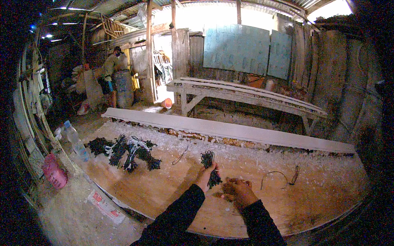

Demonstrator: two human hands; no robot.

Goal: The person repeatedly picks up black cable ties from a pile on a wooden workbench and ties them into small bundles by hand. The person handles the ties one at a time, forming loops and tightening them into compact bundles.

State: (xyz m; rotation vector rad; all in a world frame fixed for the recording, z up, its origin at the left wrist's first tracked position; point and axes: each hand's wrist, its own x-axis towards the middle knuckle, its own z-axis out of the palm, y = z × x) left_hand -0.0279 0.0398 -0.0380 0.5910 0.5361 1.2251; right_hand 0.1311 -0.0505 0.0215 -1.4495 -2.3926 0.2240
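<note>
My left hand is closed round a bundle of thin black looped wires or cords, held upright above the wooden table. The looped ends stick out over my fingers, and the lower ends hang below them. Just to the right, my right hand hovers close to the tabletop, its fingers loosely bent and apart, with nothing visible in them. More bundles of the same dark strands lie in a row to the left, some with whitish strands. Right of my hands, a curved single strand and a small dark piece rest on the wood.
White crumbs litter the wooden tabletop, bounded at its far side by a long pale plaster strip. A plastic bottle and a pink bag stand left. Behind are a long bench and a person beside a barrel.
</note>
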